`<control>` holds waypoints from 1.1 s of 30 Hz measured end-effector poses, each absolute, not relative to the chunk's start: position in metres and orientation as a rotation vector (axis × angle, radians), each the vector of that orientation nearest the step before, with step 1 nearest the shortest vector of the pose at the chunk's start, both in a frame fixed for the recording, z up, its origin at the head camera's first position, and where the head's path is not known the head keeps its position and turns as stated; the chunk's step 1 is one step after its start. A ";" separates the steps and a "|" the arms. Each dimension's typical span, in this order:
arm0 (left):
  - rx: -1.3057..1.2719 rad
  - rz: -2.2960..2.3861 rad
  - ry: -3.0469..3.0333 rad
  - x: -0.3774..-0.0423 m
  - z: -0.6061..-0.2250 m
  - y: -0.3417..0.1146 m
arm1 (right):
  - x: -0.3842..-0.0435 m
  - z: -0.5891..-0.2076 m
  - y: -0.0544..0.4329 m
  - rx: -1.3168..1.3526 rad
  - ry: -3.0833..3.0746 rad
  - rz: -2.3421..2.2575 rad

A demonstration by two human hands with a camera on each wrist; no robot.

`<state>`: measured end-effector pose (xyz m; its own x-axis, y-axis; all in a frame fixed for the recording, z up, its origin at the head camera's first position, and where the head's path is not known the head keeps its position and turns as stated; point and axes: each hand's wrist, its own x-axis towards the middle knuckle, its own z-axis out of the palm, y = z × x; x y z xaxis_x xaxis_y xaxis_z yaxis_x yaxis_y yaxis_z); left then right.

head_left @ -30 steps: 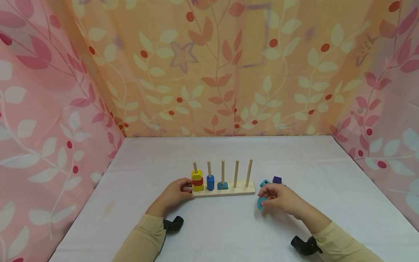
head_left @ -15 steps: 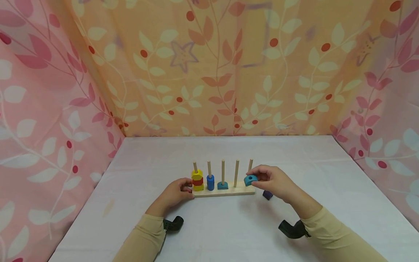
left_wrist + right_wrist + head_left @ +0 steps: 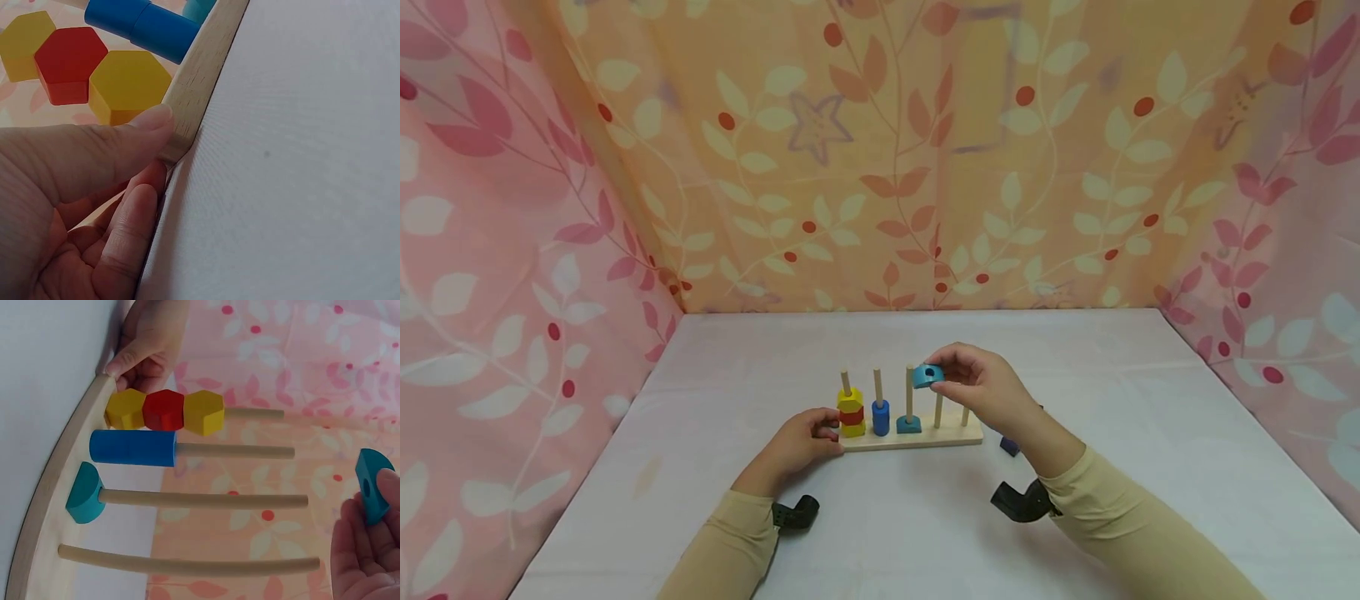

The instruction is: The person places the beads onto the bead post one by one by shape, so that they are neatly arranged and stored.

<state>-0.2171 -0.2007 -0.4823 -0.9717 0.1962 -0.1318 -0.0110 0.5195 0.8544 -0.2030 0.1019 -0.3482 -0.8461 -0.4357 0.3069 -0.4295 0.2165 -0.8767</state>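
A wooden peg stacker (image 3: 925, 442) with a row of upright pegs stands on the table. My left hand (image 3: 801, 442) grips its left end, thumb (image 3: 153, 119) on the base's edge and fingers curled beneath. Yellow, red and yellow hexagonal blocks (image 3: 165, 410) fill the leftmost peg's lower part. Blue cylinders (image 3: 881, 418) sit on the second peg, and one teal half-round block (image 3: 84, 494) on the third. My right hand (image 3: 988, 387) pinches another teal half-round block (image 3: 928, 376), its hole showing, beside the third peg's top and apart from it in the right wrist view.
A dark purple block (image 3: 1010, 447) lies right of the stacker, partly hidden by the right arm. Black wrist cameras (image 3: 797, 512) are strapped to both sleeves. Patterned cloth (image 3: 887, 167) encloses the white table (image 3: 737, 350) at the back and sides.
My right hand has picked up the teal half-round block from the right of the stacker and carried it left and up to the third peg's top. The left hand has stayed put.
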 end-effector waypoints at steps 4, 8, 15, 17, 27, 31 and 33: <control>0.147 1.428 2.557 -0.216 -0.481 -0.200 | -0.209 -0.348 0.091 -0.878 2.528 -1.767; 0.132 1.426 2.559 -0.215 -0.480 -0.200 | -0.213 -0.351 0.083 -0.822 2.552 -1.783; 0.128 1.424 2.567 -0.214 -0.479 -0.201 | -0.217 -0.359 0.072 -0.714 2.526 -1.813; 0.140 1.424 2.570 -0.215 -0.480 -0.201 | -0.218 -0.361 0.070 -0.678 2.494 -1.835; 0.143 1.438 2.555 -0.216 -0.480 -0.201 | -0.221 -0.363 0.070 -0.610 2.474 -1.830; 0.143 1.438 2.557 -0.217 -0.480 -0.200 | -0.222 -0.365 0.070 -0.575 2.483 -1.825; 0.145 1.435 2.559 -0.217 -0.481 -0.200 | -0.222 -0.367 0.069 -0.563 2.483 -1.823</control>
<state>-0.2167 -0.2000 -0.4806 -0.9744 0.1842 -0.1288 -0.0139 0.5226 0.8525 -0.2223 0.0694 -0.3672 -0.9353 -0.2910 0.2013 -0.2791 0.2572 -0.9252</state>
